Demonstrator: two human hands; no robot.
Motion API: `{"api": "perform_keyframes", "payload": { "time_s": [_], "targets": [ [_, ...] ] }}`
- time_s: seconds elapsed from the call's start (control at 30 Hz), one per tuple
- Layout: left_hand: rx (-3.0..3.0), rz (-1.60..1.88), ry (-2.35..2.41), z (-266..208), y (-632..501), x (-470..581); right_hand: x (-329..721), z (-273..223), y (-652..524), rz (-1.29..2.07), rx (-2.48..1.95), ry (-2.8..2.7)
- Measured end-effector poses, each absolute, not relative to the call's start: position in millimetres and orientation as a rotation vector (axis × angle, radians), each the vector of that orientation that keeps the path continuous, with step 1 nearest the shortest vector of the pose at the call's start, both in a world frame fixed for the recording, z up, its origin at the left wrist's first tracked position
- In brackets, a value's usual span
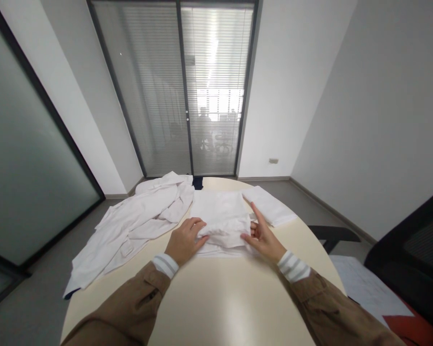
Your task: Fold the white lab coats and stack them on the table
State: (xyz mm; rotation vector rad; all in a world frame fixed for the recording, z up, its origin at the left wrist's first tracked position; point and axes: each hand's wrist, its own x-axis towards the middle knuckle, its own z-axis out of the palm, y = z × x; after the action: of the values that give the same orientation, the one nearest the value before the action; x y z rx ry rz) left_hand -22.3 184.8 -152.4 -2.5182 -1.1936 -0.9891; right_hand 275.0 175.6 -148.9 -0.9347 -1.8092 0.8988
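Observation:
A white garment [220,207] lies partly folded on the table in front of me, with a bunched, wrinkled fold along its near side. My left hand [185,239] grips the left end of that fold between thumb and fingers. At the opposite end, my right hand [264,239] pinches the cloth, its index finger stretched out and pointing away from me. Part of each hand's grip is hidden by the fabric. A separate-looking flap of white cloth [270,205] extends to the right beyond my right hand; whether it belongs to the same garment I cannot tell.
Another white garment [140,218] is spread in creases over the table's left edge. Dark cloth [197,183] shows at the far edge of the round, cream table [231,298]. On the right stand a black chair [414,254] and a seat with white sheets [364,283] on it.

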Motion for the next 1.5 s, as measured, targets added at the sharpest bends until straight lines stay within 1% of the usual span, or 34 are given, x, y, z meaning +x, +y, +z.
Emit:
{"api": "perform_keyframes", "payload": {
  "time_s": [0.07,0.17,0.27,0.33,0.4,0.57,0.7,0.77,0.9,1.03,1.17,1.27,1.37,1.5],
  "targets": [
    [-2.52,-0.946,-1.176,-152,184,-22,278,-147,175,0.629,-1.111,-1.956],
    [-2.525,-0.892,-1.156,-151,183,-21,283,-140,174,0.11,-1.361,-2.078],
    [-2.537,-0.845,-1.128,-148,182,-20,283,-130,171,-0.336,-1.383,-2.111],
    [-2.531,-0.8,-1.125,-145,181,-20,281,-125,169,-0.516,-1.346,-2.124],
    [-2.516,-0.747,-1.132,-142,179,-19,277,-123,168,-0.593,-1.307,-2.156],
    [-2.477,-0.69,-1.107,-137,177,-16,263,-127,168,-0.591,-1.202,-2.354],
    [-2.376,-0.719,-1.114,-137,178,-13,256,-130,170,-0.584,-1.294,-2.421],
    [-2.359,-0.65,-1.137,-137,178,-12,253,-130,170,-0.583,-1.334,-2.432],
    [-2.447,-0.45,-1.174,-138,174,-9,249,-128,163,-0.506,-1.353,-2.491],
    [-2.569,-0.458,-1.184,-139,169,-10,248,-126,158,-0.41,-1.298,-2.543],
    [-2.672,-0.388,-1.007,-142,172,-11,252,-129,164,-0.361,-1.147,-2.69],
    [-2.724,-0.332,-0.813,-145,176,-11,256,-131,166,-0.327,-1.181,-2.715],
    [-2.72,-0.346,-0.696,-147,178,-11,257,-131,165,-0.232,-1.185,-2.724],
    [-2.745,-0.366,-0.546,-146,176,-11,256,-129,162,-0.13,-1.052,-2.743]
  ]
}}
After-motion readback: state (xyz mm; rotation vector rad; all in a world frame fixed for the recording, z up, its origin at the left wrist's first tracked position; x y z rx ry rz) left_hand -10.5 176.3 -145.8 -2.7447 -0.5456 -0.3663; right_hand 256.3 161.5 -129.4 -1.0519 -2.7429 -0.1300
